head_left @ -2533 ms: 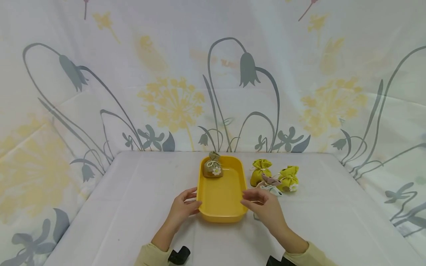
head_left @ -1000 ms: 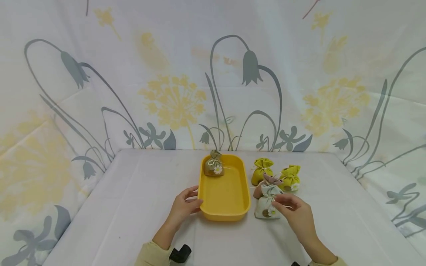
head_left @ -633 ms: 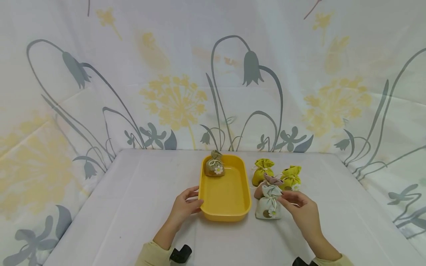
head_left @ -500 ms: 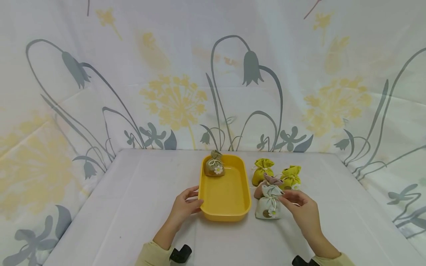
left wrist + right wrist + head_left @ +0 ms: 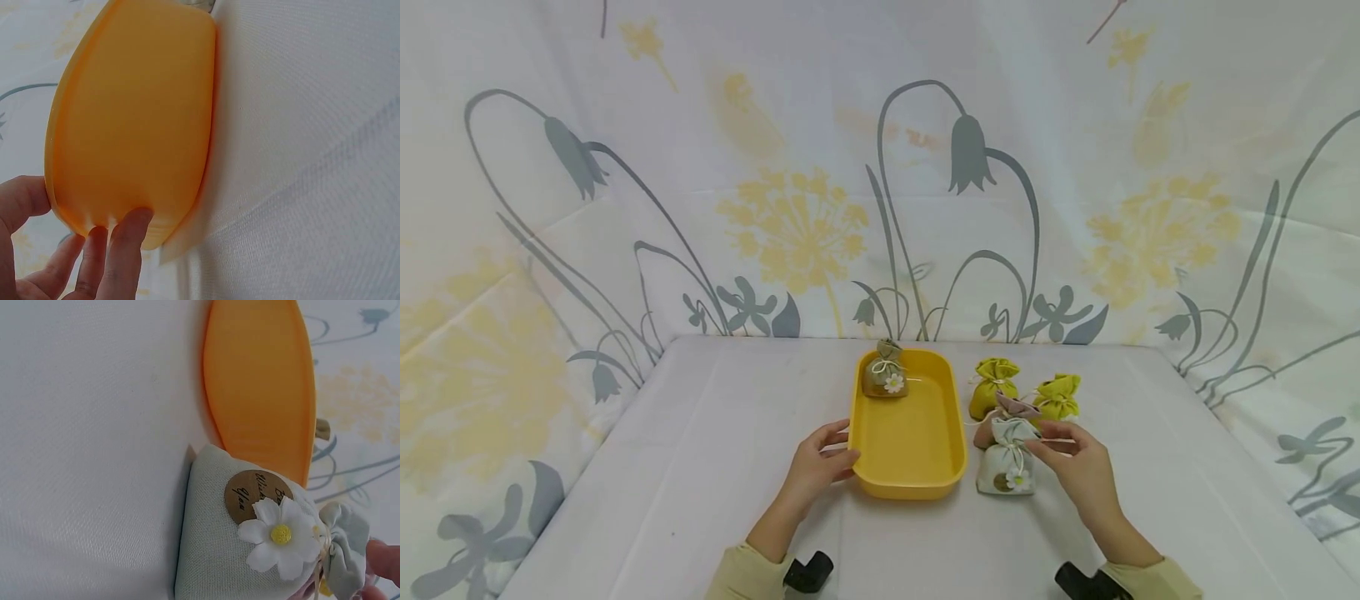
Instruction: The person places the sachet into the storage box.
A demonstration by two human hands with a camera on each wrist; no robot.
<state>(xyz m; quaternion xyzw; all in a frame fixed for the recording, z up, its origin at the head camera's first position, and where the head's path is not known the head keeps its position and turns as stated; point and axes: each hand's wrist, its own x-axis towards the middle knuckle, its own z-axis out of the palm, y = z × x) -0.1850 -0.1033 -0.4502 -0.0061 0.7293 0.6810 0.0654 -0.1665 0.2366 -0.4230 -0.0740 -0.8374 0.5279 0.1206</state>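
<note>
Head view, pale sachet (image 5: 1006, 467) upright, tied neck up

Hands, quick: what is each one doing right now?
Left hand: grips the yellow tray at its near left corner.
Right hand: pinches the neck of the pale green sachet.

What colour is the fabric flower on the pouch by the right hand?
White petals with a yellow centre, on the pale grey-green cloth pouch; the flower shows best in the right wrist view.
</note>
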